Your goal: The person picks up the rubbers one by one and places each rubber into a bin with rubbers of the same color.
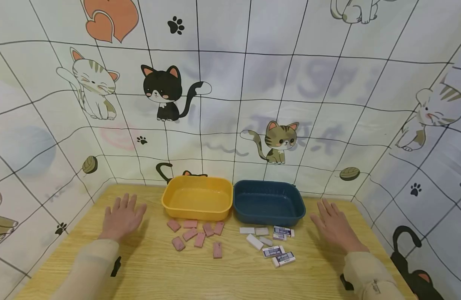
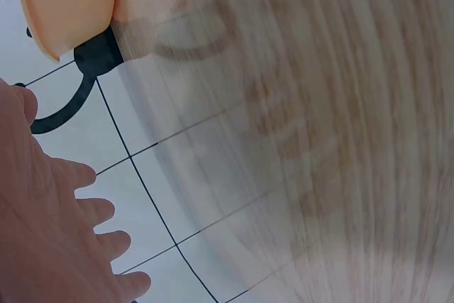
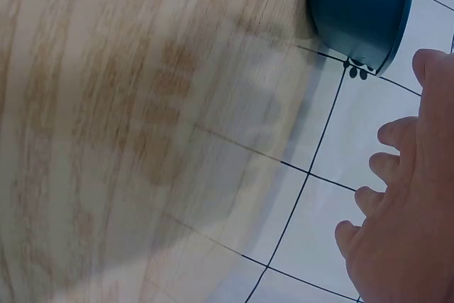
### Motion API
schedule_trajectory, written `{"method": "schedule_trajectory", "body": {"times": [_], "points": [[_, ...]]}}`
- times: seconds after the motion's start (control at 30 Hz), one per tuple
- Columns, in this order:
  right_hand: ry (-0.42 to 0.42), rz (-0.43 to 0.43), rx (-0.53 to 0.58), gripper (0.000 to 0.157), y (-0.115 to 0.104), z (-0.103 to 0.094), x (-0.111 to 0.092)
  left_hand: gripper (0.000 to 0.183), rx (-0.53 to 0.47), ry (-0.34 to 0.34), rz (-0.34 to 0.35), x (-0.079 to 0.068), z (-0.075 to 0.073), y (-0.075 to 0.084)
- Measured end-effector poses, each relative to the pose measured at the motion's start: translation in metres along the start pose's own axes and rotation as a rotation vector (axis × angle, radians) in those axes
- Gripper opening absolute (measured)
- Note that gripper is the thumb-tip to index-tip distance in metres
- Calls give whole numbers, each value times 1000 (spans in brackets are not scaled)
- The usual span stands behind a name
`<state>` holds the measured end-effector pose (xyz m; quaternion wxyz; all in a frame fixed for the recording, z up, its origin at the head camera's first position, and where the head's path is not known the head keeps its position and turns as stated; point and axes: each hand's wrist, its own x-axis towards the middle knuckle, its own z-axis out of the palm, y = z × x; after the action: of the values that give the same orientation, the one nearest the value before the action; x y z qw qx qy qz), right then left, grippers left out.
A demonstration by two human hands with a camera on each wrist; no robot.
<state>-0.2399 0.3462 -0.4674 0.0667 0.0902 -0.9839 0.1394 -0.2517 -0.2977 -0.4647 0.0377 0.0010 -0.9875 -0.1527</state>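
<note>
My left hand [image 1: 122,217] hovers with fingers spread over the left of the table, beside a yellow bin [image 1: 197,213], and holds nothing. The right hand [image 1: 337,228], also empty with fingers straight, is to the right of a dark blue bin [image 1: 268,218]. Several small pink blocks [image 1: 217,250] lie scattered in front of the yellow bin. Before the blue one are white erasers [image 1: 254,242], some in printed blue-and-white sleeves [image 1: 284,259]. In the left wrist view the fingers [image 2: 98,211] point toward the wall; the right wrist view shows the right fingers [image 3: 385,167] likewise.
Both bins stand side by side at the back of the wooden table [image 1: 170,275], against a cat-printed, gridded wall covering [image 1: 223,112]. More of this covering rises at left and right. Dark straps show under both sleeves.
</note>
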Motion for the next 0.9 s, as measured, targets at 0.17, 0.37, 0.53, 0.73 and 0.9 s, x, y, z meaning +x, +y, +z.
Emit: {"method": "schedule_trajectory", "body": {"times": [0.17, 0.37, 0.53, 0.73, 0.9], "points": [[-29, 19, 3, 73, -2, 1, -1, 83, 3, 7, 13, 0, 5, 4], [-16, 0, 54, 71, -6, 2, -5, 79, 19, 26, 31, -3, 6, 13], [30, -28, 84, 67, -19, 2, -7, 74, 32, 60, 75, -6, 6, 22], [65, -49, 138, 67, -42, 2, -5, 67, 25, 110, 120, -15, 8, 35], [87, -89, 170, 65, -63, 2, -8, 66, 5, 141, 143, -20, 11, 46]]}}
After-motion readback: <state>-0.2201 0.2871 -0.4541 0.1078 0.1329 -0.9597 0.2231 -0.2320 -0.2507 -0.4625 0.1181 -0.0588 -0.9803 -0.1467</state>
